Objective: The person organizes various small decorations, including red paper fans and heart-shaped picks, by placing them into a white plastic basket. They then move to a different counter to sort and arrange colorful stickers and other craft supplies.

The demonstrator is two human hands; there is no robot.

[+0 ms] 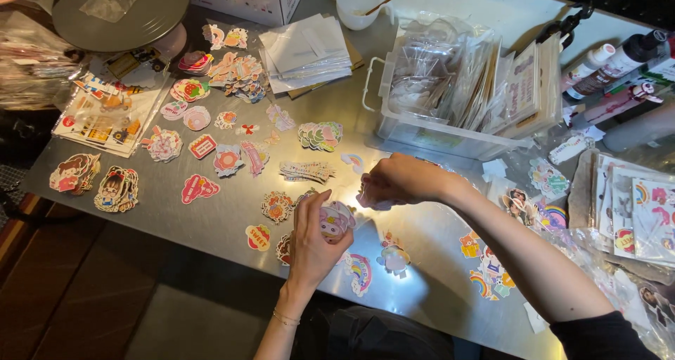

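Stickers fanned in left hand (314,242), gripped as a pink stack (335,221) for sorting; right hand (397,181) pinched, probably, one sticker above steel table (232,209).

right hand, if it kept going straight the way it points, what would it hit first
The right hand points leftward across the table. First in that line looks to be the fanned pile of stickers just beyond its fingers, though depth is hard to judge.
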